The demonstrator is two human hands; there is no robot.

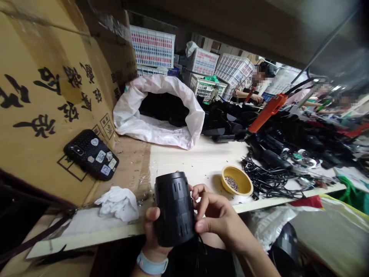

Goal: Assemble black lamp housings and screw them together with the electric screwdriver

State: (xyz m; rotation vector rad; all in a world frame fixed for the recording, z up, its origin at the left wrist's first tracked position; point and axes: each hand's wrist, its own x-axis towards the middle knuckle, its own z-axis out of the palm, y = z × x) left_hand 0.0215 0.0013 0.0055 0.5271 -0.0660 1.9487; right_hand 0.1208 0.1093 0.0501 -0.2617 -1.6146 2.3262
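Observation:
A black cylindrical housing [175, 209] with narrow slots stands nearly upright, slightly tilted, at the table's front edge. My left hand [154, 234] is wrapped round its left side, thumb showing and most fingers hidden behind. At the right side, my right hand [216, 211] has its fingers bent, thumb and fingertips on the housing's edge; anything small between them is hidden. A thin black cord [202, 244] hangs below the housing. To the right of my hands sits a yellow bowl [245, 181] holding small metal screws [231, 183].
Left are a cardboard box [37, 127], a phone [90, 154] and crumpled tissue [118, 204]. Behind stands a white sack [194, 115] of dark parts. An orange electric screwdriver [266, 114] hangs over black parts and cables [271, 177]. A co-worker [248, 90] sits beyond, near plastic crates [152, 46].

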